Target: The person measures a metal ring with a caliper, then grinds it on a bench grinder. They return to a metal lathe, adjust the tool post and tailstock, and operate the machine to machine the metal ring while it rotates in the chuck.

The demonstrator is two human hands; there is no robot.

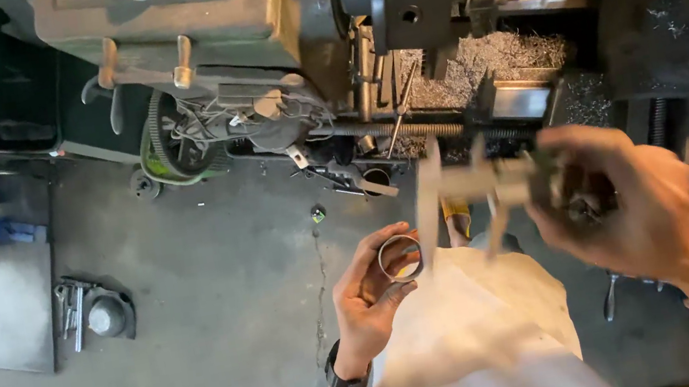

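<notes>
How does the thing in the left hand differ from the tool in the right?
The short round metal ring is a closed hoop pinched at the left hand's fingertips. The long grey metal caliper is straight, with jaws, gripped in the right hand. Both are metal, held up.

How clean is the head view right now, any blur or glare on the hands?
Head view: right hand and its caliper are motion-blurred; left hand with the metal ring is sharper; the white shirt is overexposed; the lathe sits in shadow.
</notes>
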